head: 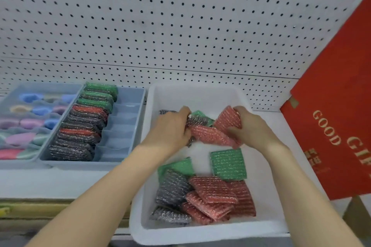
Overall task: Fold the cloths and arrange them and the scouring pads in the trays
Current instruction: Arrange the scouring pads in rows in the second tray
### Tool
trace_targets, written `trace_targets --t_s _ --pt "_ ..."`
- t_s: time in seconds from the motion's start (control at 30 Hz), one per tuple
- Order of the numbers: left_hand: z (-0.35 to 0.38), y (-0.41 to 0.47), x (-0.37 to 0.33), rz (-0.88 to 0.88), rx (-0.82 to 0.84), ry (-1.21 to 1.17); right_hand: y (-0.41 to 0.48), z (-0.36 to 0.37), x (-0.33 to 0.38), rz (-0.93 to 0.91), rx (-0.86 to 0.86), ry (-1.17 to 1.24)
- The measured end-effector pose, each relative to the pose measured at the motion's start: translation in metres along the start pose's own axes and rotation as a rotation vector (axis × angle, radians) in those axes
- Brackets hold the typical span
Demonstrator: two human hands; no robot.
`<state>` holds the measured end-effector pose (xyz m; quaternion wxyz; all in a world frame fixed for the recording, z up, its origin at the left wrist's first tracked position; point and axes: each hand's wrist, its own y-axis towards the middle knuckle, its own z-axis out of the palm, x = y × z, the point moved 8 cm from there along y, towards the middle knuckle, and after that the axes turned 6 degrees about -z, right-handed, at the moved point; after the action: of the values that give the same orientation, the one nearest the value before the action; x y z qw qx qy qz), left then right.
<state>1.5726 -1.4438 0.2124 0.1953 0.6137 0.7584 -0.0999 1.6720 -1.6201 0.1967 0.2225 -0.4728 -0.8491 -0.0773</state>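
Head: grey pad (198, 120) behind left hand (170, 127)

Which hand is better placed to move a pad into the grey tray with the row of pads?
Probably the left. The left hand grips a dark pad on the side nearer the grey tray; the right hand, holding a red pad, would have to cross over.

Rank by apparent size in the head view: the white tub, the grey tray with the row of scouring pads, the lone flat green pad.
1. White tub.
2. Grey tray, though it lies farther off, so true sizes may be closer.
3. Green pad, clearly smallest.
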Motion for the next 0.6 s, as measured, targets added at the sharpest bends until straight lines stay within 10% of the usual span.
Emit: trace_targets --t_s 0.6 --pt "0.104 0.074 0.049 -0.377 0.492 -0.03 0.015 0.007 -0.018 0.021 -0.178 -0.047"
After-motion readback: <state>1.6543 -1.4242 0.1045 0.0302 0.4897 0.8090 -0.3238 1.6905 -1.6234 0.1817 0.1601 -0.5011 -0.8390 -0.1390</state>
